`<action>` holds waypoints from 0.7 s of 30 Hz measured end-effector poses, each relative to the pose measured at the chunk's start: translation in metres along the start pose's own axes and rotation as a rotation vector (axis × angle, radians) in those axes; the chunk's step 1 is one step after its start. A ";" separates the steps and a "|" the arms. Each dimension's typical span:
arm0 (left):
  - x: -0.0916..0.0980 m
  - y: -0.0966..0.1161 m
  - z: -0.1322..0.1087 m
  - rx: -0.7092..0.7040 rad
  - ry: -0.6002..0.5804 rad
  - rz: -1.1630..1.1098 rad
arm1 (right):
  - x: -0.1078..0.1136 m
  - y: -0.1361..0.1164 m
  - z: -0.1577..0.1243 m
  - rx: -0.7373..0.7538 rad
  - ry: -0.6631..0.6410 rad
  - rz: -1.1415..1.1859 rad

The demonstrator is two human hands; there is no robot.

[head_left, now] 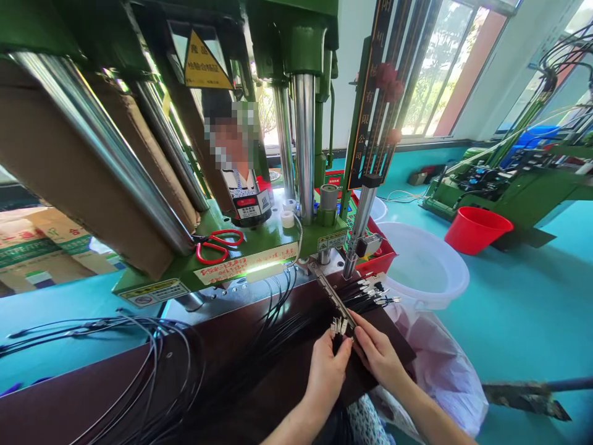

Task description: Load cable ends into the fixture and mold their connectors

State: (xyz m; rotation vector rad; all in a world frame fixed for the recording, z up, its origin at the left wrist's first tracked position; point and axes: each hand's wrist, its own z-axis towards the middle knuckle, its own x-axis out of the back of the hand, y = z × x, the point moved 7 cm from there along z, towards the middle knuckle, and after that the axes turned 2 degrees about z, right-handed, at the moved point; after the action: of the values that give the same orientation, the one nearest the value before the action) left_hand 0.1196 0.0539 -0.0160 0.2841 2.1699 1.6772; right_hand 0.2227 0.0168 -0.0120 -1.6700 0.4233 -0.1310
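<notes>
Gathered in my left hand (325, 369) is a small bunch of black cables, its silvery connectors (339, 326) sticking up above the closed fingers. My right hand (377, 352) is closed around the near end of a long, narrow metal bar (331, 292), which slants away toward the green machine. Both hands are close together over the dark brown tabletop (222, 343). A pile of black cables with metal connectors (370, 292) lies just beyond the bar, to its right. More loose black cables (273, 337) stretch across the tabletop to the left.
A green press (259, 259) with steel columns stands ahead, red-handled scissors (217, 246) on its base. To the right are a white tub (424, 262), a red bucket (477, 230) and a pale plastic sack (445, 371). Coiled cables (152, 337) hang over the table's left side.
</notes>
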 end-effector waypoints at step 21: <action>0.002 0.003 0.012 0.254 -0.087 -0.131 | 0.005 0.003 0.002 -0.114 0.011 0.008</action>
State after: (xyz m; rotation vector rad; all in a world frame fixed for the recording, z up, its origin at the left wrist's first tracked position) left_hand 0.1228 0.0653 -0.0162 0.2715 2.2826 1.2974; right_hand 0.2273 0.0164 -0.0157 -1.7804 0.4531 -0.1123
